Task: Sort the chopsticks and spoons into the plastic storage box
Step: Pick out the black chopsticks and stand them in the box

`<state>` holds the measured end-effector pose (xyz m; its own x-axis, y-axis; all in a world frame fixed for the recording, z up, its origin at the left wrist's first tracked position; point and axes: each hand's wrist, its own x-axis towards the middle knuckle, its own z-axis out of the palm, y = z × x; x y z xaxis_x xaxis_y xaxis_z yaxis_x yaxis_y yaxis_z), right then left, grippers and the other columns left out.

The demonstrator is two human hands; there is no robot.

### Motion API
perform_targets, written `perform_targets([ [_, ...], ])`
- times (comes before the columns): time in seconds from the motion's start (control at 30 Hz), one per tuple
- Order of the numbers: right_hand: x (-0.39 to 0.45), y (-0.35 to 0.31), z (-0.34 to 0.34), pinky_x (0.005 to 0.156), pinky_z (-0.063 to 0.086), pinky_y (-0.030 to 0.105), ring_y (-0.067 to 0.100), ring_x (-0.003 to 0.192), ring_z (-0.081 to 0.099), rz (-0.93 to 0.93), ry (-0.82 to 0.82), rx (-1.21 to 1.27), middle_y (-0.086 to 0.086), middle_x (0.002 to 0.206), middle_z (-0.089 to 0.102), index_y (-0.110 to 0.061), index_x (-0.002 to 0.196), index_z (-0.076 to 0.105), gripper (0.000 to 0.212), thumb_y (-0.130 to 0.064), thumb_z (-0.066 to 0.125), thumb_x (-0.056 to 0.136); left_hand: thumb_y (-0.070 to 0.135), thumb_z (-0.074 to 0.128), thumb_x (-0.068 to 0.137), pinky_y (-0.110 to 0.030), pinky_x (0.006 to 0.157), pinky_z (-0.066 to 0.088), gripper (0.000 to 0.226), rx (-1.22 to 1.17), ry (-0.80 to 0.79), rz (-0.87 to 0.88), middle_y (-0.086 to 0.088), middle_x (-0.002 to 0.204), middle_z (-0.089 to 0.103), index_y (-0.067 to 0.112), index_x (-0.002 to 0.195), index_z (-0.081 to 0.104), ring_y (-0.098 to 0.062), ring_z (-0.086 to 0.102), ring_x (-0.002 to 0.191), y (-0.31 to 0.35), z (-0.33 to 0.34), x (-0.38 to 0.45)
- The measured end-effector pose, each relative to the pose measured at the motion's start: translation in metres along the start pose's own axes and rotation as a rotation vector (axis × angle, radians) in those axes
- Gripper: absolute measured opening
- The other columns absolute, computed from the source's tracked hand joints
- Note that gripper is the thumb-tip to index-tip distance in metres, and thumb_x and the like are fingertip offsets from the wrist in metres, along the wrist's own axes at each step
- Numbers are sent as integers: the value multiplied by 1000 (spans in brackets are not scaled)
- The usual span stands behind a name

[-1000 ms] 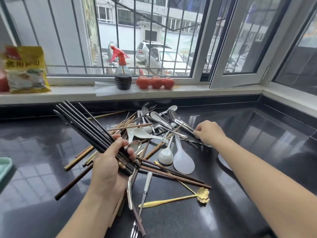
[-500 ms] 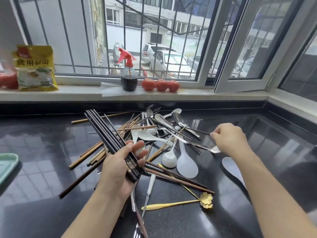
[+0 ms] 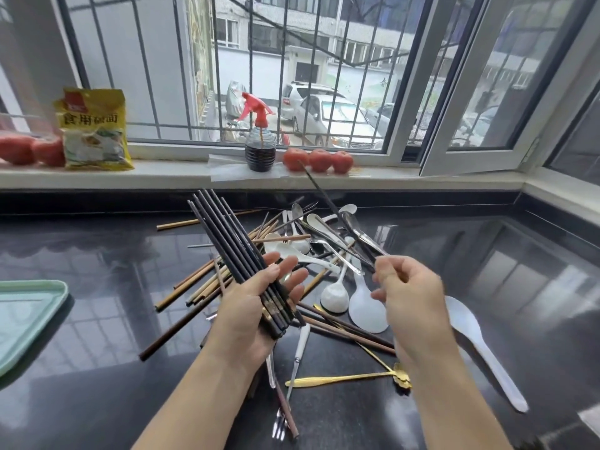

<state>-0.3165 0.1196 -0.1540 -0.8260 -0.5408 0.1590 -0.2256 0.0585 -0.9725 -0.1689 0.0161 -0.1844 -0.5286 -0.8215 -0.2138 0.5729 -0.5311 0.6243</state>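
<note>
My left hand (image 3: pixel 250 306) holds a bundle of black chopsticks (image 3: pixel 227 235) in its palm, thumb over them, fingers spread out; the bundle points up and to the left. My right hand (image 3: pixel 406 287) pinches one black chopstick (image 3: pixel 328 203) that slants up toward the windowsill. Beneath both hands lies a pile of wooden chopsticks (image 3: pixel 198 287), white spoons (image 3: pixel 336 295) and metal spoons (image 3: pixel 357 228) on the black counter. The mint-green plastic storage box (image 3: pixel 29 316) shows only partly at the left edge.
A large white rice spoon (image 3: pixel 483 349) lies right of my right arm. A gold flower-handled spoon (image 3: pixel 350 380) and a fork (image 3: pixel 281 423) lie near the front. On the windowsill stand a spray bottle (image 3: pixel 259 147), tomatoes (image 3: pixel 318 160) and a yellow packet (image 3: pixel 94 131).
My right hand has lifted a single black chopstick out of the pile and brought it toward my left hand. My left hand's fingers have spread away from the bundle.
</note>
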Motion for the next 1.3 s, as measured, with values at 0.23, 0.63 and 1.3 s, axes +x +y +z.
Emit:
perform_targets([
  [0.23,-41,19,76,74,52,32,8,77,60,-291,-237,-248,-9,80,62,-27,88,61,13,-18,61,97,10,50,104,-49,96,57,24,-185,-36,40,-10,111,75,14,126,60,-25,75,101,-6,-3,7],
  [0.63,-23,-9,96,88,48,15,-6,104,62,17,-653,215,-16,112,67,-32,126,57,35,-52,39,104,14,59,96,-25,74,56,8,-328,-83,100,2,75,57,20,100,64,-9,55,66,-3,-3,12],
  [1.3,112,-35,-2,62,48,32,10,55,58,-225,3,-159,-6,59,68,-17,73,72,19,-21,69,92,3,53,99,-32,53,54,10,80,53,207,-13,77,68,9,106,59,-24,65,61,10,-3,1],
])
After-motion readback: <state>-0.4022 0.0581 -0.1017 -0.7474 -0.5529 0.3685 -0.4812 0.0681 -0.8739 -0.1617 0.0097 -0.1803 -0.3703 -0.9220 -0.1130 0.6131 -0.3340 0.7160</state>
